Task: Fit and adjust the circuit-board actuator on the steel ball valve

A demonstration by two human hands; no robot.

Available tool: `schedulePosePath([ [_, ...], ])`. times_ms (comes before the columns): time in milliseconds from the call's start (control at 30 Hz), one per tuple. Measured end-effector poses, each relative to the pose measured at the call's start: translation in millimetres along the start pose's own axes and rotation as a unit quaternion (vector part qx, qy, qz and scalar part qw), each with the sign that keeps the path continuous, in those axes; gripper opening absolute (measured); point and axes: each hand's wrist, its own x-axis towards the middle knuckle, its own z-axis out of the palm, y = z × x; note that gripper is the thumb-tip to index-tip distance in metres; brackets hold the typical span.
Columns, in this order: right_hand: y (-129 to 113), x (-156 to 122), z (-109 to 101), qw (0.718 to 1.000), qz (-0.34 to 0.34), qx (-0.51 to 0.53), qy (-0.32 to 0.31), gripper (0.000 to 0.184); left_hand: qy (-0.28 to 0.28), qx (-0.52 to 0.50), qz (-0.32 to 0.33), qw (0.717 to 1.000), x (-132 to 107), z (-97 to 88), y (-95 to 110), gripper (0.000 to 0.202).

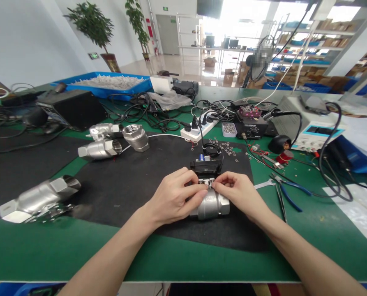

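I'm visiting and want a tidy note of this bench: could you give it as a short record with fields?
Left hand: fingers at the top of a steel fitting
Right hand: fingertips there too; exact grip unclear
Surface: black mat on a green table
Just beyond: black module, coiled cable
Right side: wrench, tweezers, blue-handled pliers
Left side: similar steel pieces
Back: white power strip, blue tray

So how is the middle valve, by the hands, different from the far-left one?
The middle valve lies nearly straight across the picture; the far-left valve lies slanted. The left hand partly covers the middle valve; no hand covers the far-left valve. Both are silvery metal with flat-sided ends.
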Motion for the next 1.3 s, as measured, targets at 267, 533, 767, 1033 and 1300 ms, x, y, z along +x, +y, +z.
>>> schedulePosePath([
  [267,-3,0,-3,0.997,0.032,0.056,-0.052,0.029,-0.004,-0.003,-0.004,1.0,0,0.5,1,0.022],
  [533,3,4,-5,0.987,0.09,0.104,-0.084,0.023,-0.034,0.018,-0.003,0.999,1,3.2,3,0.032],
  [767,-3,2,-2,0.993,0.073,0.074,-0.063,0.03,-0.035,0.053,0.004,0.998,3,-0.6,8,0.049],
  [1033,5,5,-1,0.995,0.07,-0.005,-0.069,0.034,0.072,0.064,-0.153,0.984,-3,-15.5,-5,0.034],
  [1300,2,4,-1,0.998,0.018,-0.047,-0.045,0.032,-0.191,-0.166,-0.391,0.885,3,-8.6,-10,0.066],
])
